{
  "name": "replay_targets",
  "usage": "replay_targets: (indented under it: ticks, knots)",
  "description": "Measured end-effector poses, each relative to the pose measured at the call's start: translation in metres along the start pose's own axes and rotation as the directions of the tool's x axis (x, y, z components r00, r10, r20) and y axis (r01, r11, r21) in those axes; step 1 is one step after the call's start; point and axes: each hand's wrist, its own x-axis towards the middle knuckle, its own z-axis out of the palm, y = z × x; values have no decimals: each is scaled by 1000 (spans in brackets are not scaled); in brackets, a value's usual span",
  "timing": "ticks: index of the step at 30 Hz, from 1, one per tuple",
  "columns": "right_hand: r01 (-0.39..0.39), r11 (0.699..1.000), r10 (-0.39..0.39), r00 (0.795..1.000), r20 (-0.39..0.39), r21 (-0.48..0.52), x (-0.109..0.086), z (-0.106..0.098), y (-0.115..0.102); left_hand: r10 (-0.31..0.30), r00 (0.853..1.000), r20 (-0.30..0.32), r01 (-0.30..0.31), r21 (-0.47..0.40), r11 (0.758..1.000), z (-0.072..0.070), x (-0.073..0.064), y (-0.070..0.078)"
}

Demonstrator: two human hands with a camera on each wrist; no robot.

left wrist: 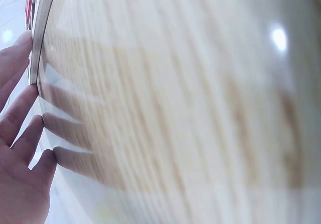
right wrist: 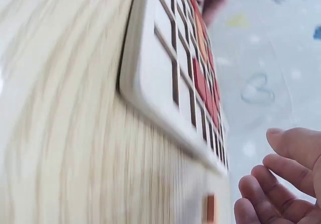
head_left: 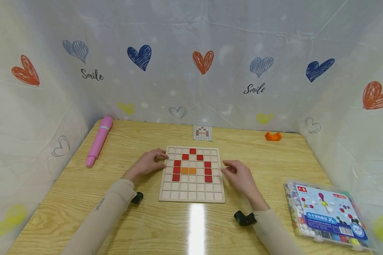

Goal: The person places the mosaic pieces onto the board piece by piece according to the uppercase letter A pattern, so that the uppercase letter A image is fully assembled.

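A square wooden grid board (head_left: 192, 195) lies flat on the table in the head view. Red square tiles (head_left: 208, 171) and two orange tiles (head_left: 188, 170) sit in its cells in an A-like shape. My left hand (head_left: 149, 162) touches the board's left edge with loosely bent fingers. In the left wrist view, its thumb and a fingertip meet the board's side (left wrist: 41, 33). My right hand (head_left: 240, 177) is beside the right edge, fingers relaxed and holding nothing. The right wrist view shows this hand (right wrist: 288, 179) apart from the board (right wrist: 145, 73).
A small pattern card (head_left: 202, 133) with a similar tile figure lies behind the board. An orange curved piece (head_left: 273, 136) is at the back right. A pink microphone-shaped object (head_left: 99, 142) lies at left; a clear boxed molecular model set (head_left: 332, 214) is at front right.
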Motion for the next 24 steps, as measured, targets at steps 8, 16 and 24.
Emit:
replay_targets:
  ticks: [8,16,24]
  knots:
    - [-95,994,98,994,46,-59,-6,-28,31,-11,1000,1,11,8,1000,0,2,-2]
    - [-52,992,59,996,67,-113,-2,-32,38,-13,1000,0,13,4,1000,1,1,-2]
    - [-10,989,25,995,92,-151,9,-26,39,3,1000,-2,-3,-1,1000,1,1,-1]
